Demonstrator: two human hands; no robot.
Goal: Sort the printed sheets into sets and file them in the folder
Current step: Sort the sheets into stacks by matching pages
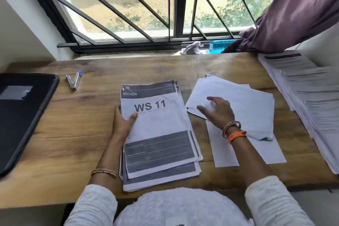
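The left hand [124,121] grips the left edge of the stack of printed white sheets with dark grey header bands [157,134], thumb on the top page marked "WS 11" and fingers tucked under the edge. The right hand [218,110] hovers over or rests flat on the loose pile of blank-faced white sheets [247,104] just beside that stack, fingers spread and straight, gripping nothing.

The printed stack lies at the middle of the brown wooden counter [73,134], its pages fanned slightly out of line. Such paper is likely light and limp: a single sheet will sag and slide off its neighbours, so a pinch at a corner or side edge should serve for one page, and both long edges for a set. A torn corner on the loose pile suggests the sheets tear easily.

At the far left lies the closed black folder with rounded corners [23,115], well apart from the stack. Another tall pile of printed sheets [302,93] lines the right edge.
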